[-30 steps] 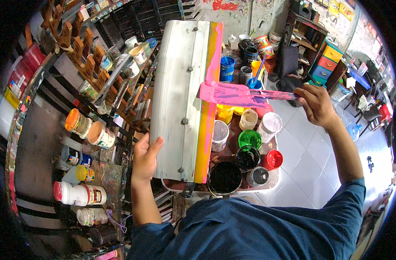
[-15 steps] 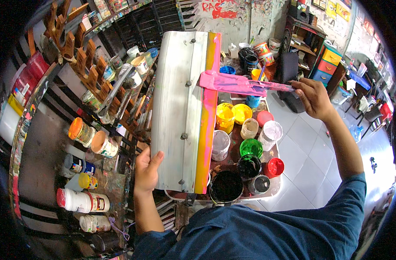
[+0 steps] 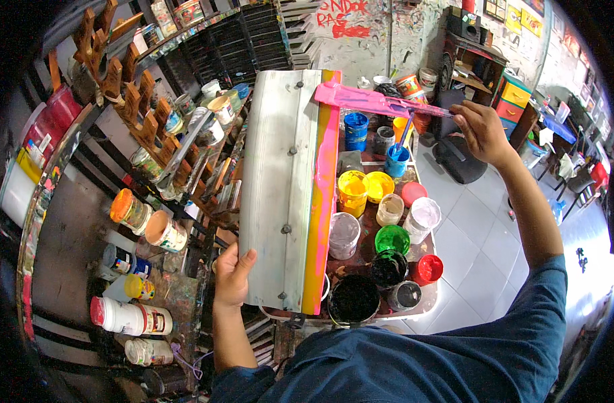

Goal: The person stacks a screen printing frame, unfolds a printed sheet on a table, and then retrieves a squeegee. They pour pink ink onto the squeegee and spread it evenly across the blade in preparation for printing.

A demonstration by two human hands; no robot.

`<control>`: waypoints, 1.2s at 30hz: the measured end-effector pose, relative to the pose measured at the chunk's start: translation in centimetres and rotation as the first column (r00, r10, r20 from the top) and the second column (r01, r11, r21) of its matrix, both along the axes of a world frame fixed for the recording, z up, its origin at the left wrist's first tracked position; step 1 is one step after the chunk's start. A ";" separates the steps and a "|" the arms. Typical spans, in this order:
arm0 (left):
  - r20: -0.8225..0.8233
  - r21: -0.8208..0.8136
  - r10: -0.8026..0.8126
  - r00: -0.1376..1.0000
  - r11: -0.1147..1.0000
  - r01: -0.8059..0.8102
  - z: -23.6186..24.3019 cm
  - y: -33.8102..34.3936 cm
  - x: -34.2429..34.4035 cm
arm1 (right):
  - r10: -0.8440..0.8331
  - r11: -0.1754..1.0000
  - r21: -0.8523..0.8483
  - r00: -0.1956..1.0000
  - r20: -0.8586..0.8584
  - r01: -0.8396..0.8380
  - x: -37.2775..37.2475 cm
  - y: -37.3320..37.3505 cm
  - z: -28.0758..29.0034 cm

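My left hand [image 3: 233,277] grips the long aluminium squeegee [image 3: 270,191] by its left edge near the lower end, thumb lying on the metal face. The squeegee stands lengthwise before me, with several bolts down its holder. Along its right side runs an orange-yellow blade [image 3: 315,258], smeared with pink ink on its upper part. My right hand [image 3: 480,131] is closed round the end of an ink spatula [image 3: 381,103], which is thickly coated in pink. The spatula's tip touches the blade near its top end.
Beneath, a table holds several open ink pots: yellow [image 3: 352,192], green [image 3: 392,240], red [image 3: 428,269], blue [image 3: 397,161] with a stick in it, and a large black one [image 3: 354,299]. Racks with more tubs [image 3: 130,208] stand at left. A black chair [image 3: 460,160] stands at right.
The spatula has slid up along the blade toward its top end, leaving pink ink on the stretch below. The squeegee has shifted slightly downward in view.
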State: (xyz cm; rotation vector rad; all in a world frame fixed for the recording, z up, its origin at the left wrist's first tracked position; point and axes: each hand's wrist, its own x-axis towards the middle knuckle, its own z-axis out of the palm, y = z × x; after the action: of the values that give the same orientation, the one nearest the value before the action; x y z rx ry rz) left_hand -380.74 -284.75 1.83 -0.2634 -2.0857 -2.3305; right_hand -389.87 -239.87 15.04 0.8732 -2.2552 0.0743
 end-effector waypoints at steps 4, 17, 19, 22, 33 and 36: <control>-0.005 0.026 0.008 1.000 1.000 -0.008 -0.6 -0.6 0.2 | -0.054 0.997 -0.056 0.998 -0.033 0.052 -2.2 -0.5 -0.2; 0.014 -0.329 0.386 0.923 0.873 -0.360 -1.3 -4.0 2.6 | 0.306 0.574 -0.723 0.718 0.625 0.385 -4.9 -6.4 -19.4; -0.061 -0.330 0.401 0.914 0.856 -0.398 -1.9 -4.9 2.5 | 0.482 0.434 -0.696 0.504 0.716 0.572 -3.6 -8.3 -22.5; -0.009 -0.086 0.380 0.925 0.921 -0.380 -4.0 -6.3 1.9 | 0.623 0.364 -0.560 0.253 0.740 0.744 -3.0 -9.9 -25.0; -0.029 -0.244 0.432 0.901 0.872 -0.425 -5.1 -6.1 1.4 | 0.399 0.392 -0.214 0.044 0.916 0.895 -2.6 -9.2 -28.3; -0.009 -0.336 0.429 0.903 0.850 -0.406 -2.3 -3.9 1.4 | 0.320 0.352 -0.163 0.045 0.946 0.922 -1.9 -9.6 -26.6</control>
State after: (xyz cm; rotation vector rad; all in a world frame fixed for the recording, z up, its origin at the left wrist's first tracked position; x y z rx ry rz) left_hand -379.32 -288.63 -0.43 0.2568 -2.2745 -1.7609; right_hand -391.74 -249.51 -11.56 -0.9389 -2.7418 1.9971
